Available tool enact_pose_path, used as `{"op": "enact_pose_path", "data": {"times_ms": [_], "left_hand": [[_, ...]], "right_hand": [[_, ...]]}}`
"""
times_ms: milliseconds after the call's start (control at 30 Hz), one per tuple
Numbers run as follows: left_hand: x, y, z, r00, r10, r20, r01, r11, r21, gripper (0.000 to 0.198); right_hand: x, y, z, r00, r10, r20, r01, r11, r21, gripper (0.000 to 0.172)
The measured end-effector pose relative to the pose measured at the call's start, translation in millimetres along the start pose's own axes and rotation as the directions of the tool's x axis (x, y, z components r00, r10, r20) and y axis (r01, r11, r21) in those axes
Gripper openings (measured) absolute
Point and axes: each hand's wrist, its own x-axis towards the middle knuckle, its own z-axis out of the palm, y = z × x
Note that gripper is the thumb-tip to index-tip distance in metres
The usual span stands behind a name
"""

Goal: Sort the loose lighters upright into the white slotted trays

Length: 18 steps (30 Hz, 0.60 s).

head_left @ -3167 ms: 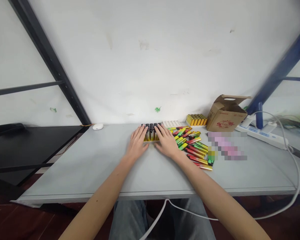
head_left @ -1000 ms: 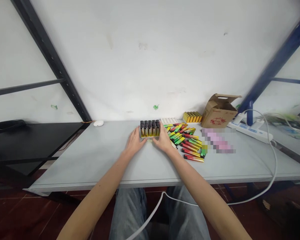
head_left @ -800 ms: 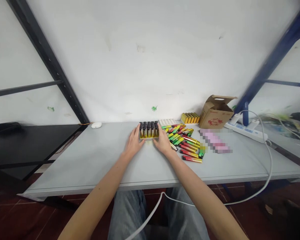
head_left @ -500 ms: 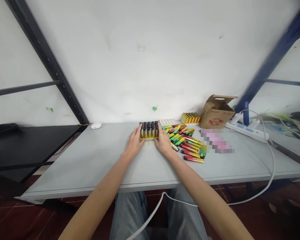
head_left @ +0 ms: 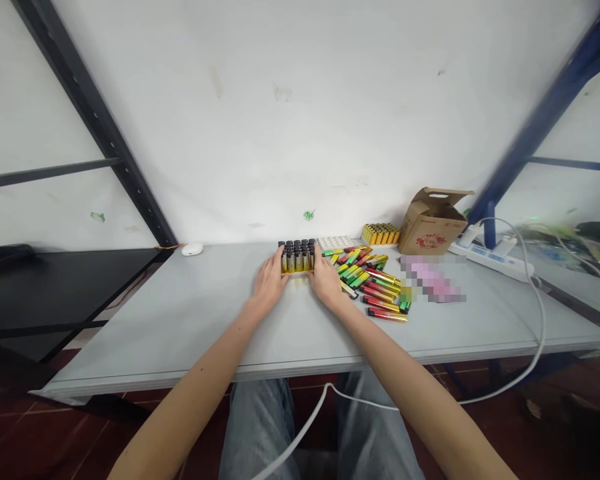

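Observation:
An upright block of lighters [head_left: 298, 260] with black tops and gold bodies stands on the table, packed in rows. My left hand [head_left: 270, 277] grips its left side, and my right hand [head_left: 326, 277] grips the right side, so the block is squeezed between them. Its bottom shows only partly, and I cannot tell whether a tray sits under it. Just right of my right hand lies a loose pile of red, green and yellow lighters [head_left: 380, 293]. A white tray [head_left: 336, 243] with rows of round spots lies behind the pile.
Along the wall stand a yellow packed block [head_left: 380, 235] and an open cardboard box [head_left: 433, 227]. A blurred pink item [head_left: 433, 277] and a white power strip [head_left: 495, 260] with cables are on the right. A small white case [head_left: 192, 250] lies at the back left of the grey table [head_left: 190, 320].

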Motion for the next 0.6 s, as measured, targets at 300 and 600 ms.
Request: {"op": "enact_pose_path", "data": {"times_ms": [300,600], "left_hand": [[20,-7,-0.6,0.998,-0.047,0.047,0.042,0.994,0.105,0.078],[43,-31,3.5,0.995,-0.056,0.081,0.048,0.994,0.100,0.079]], "right_hand": [[25,-5,4,0.994,0.039,0.101,-0.029,0.995,-0.095,0.075],[52,-8,17,0.982,0.101,0.162,-0.086,0.991,-0.100,0.074]]}}
